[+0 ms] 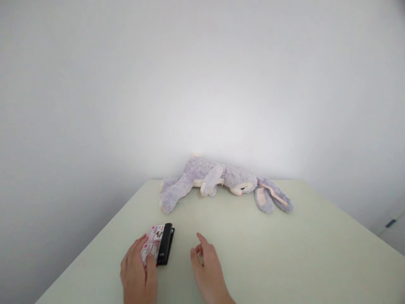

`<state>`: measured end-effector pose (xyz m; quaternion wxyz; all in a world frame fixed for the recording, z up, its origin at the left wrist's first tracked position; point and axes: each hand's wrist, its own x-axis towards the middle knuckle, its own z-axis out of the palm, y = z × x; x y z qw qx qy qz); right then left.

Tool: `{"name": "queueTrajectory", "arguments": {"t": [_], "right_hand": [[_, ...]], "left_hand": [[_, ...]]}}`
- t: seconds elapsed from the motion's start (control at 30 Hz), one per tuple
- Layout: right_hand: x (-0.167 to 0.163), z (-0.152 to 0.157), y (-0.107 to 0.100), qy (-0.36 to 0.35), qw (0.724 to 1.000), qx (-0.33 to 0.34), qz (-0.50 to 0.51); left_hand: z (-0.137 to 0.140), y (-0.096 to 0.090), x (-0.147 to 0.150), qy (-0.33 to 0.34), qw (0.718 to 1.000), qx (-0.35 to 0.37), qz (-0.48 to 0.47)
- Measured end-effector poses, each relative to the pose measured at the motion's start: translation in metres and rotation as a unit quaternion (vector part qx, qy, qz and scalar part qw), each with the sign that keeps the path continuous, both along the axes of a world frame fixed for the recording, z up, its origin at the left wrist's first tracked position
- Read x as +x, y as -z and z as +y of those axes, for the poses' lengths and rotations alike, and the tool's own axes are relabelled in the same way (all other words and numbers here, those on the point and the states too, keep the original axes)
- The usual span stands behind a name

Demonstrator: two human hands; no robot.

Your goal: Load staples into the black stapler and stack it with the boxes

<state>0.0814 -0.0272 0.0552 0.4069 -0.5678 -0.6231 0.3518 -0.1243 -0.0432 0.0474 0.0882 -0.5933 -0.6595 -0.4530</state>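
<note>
My left hand (pixel 138 270) lies over two small white-and-pink boxes of staples (pixel 154 233), its fingers along their left side and the thumb at their near end. The boxes sit side by side on the table, one nearer to me, and the hand partly covers them. Right against them stands a black stapler (pixel 164 247), lengthwise away from me. To the right of the stapler, apart from it, my right hand (pixel 209 267) hovers or rests near the tabletop. Its index finger and thumb are apart, the other fingers are loosely curled, and nothing shows between them.
A grey-lilac plush rabbit (pixel 204 171) lies on its side along the far edge of the pale green table (pixel 272 249), ears to the right. A plain white wall (pixel 202 84) rises behind it. A small dark handle (pixel 390 223) shows beyond the table's right edge.
</note>
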Motion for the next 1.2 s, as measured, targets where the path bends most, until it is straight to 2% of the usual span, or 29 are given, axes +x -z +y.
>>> {"name": "queueTrajectory", "arguments": {"t": [0.03,0.1,0.17,0.23,0.3,0.37,0.5,0.83,1.2], "right_hand": [[0.022,-0.006,0.003,0.01,0.999,0.025,-0.048],[0.067,-0.016,0.01,0.038,0.986,0.052,-0.153],[0.106,-0.023,0.018,0.062,0.966,0.032,-0.25],[0.134,-0.029,0.024,0.051,0.947,0.015,-0.315],[0.148,-0.033,0.029,0.032,0.933,0.021,-0.357],[0.151,-0.036,0.03,0.026,0.922,0.037,-0.384],[0.146,-0.037,0.028,0.029,0.914,0.049,-0.401],[0.141,-0.042,0.039,0.046,0.913,0.04,-0.404],[0.145,-0.042,0.043,0.047,0.916,0.058,-0.395]], "left_hand": [[-0.006,-0.002,0.019,0.029,1.0,0.008,0.004],[-0.013,0.002,0.059,0.139,0.989,-0.022,0.049],[-0.013,0.013,0.096,0.219,0.967,-0.071,0.106],[-0.009,0.029,0.123,0.248,0.949,-0.113,0.158],[-0.005,0.042,0.138,0.242,0.94,-0.143,0.195],[-0.003,0.05,0.143,0.23,0.936,-0.162,0.213],[-0.003,0.052,0.14,0.226,0.931,-0.178,0.223],[0.0,0.056,0.137,0.23,0.931,-0.167,0.229],[0.0,0.058,0.138,0.227,0.933,-0.16,0.228]]}}
